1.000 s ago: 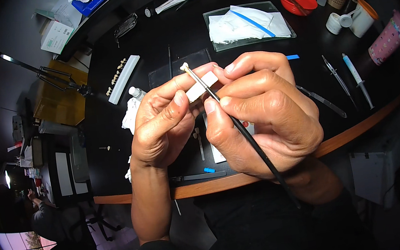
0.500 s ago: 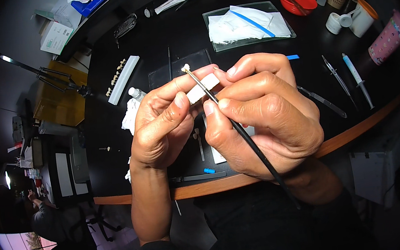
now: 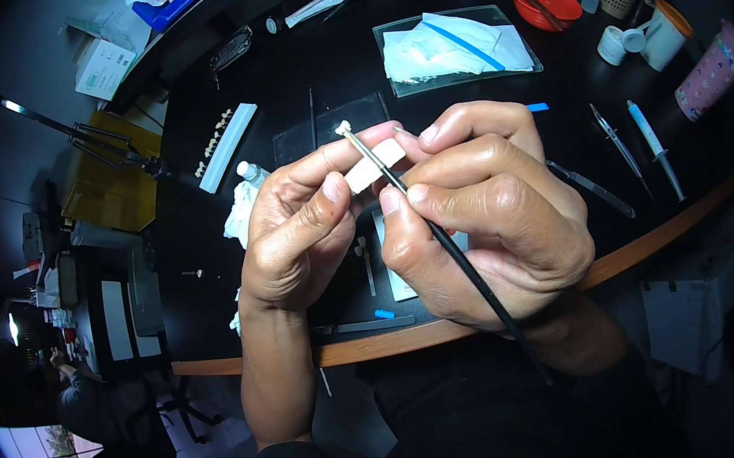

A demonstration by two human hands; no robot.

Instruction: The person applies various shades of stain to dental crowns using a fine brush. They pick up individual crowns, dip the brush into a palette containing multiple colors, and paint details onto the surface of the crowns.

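My right hand (image 3: 500,205) pinches a thin black-handled brush (image 3: 461,259) between thumb and fingers. Its tip points up and to the left, meeting a small whitish tooth-shaped piece (image 3: 343,128) just above my left index finger; whether the piece rests on the brush or is held otherwise, I cannot tell. My left hand (image 3: 292,210) is curled, with a pale rectangular block (image 3: 375,167) between its thumb and fingers. The brush crosses in front of that block. The fingertips of both hands come close together at the block's upper end.
On the black table lie a white rack (image 3: 228,147) beside several tooth-shaped pieces, a glass plate (image 3: 423,87) with white tissue, tweezers (image 3: 618,146), and a syringe (image 3: 655,146). A red bowl (image 3: 554,4) and pink cup (image 3: 711,84) stand right. A small bottle (image 3: 250,172) sits by my left hand.
Both hands hold nearly the same pose. The brush tip and the tooth-shaped piece have shifted only very slightly.
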